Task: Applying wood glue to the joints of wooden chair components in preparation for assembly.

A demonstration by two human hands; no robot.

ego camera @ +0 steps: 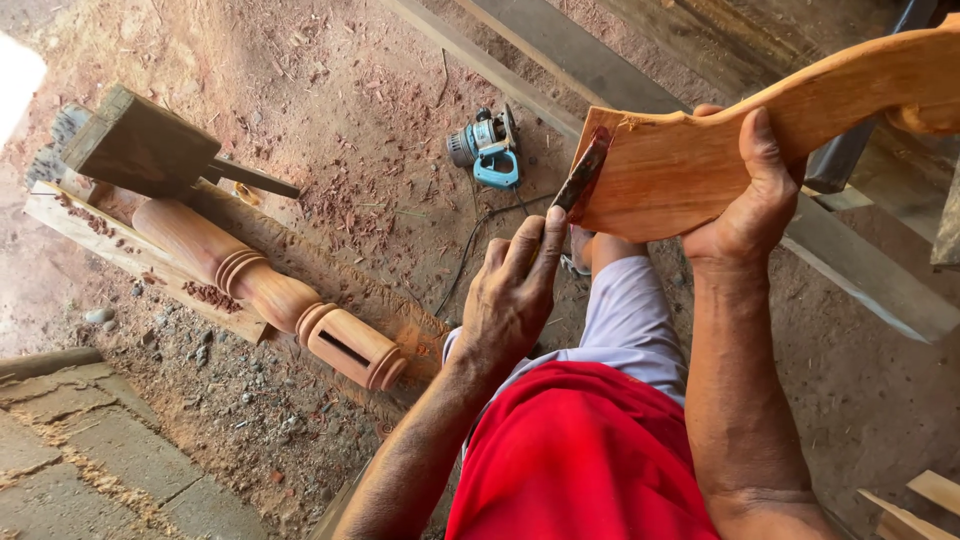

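Left hand (512, 290) is closed around a small dark hand tool (582, 172), a rasp or chisel by the look, can't tell which; thumb runs up along its shaft. The tip touches the cut end of a curved wooden piece (700, 165), right at its lower-left corner. Right hand (752, 195) clamps that piece from the far side, thumb over the front face, fingers hidden behind, holding it up in the air above the lap, tilted, the long curved part running off to the upper right. Nothing supports it but this hand.

Step in hand, as I read it: dressing or trimming the end edge of the piece. The next move likely calls for short controlled strokes along the edge, with a firm right-hand hold so the wood does not twist.

Below: red shirt (580, 460), pale shorts over the knee (625, 315). On the dirt floor (330, 110) beyond, a blue power router (487, 150) with its cord (470, 250) trailing toward the person. Further left, a turned wooden post (265, 285) lies on planks (110, 245), a wooden mallet (150, 150) resting at its far end, red shavings around. A long beam (620, 85) crosses the upper right.
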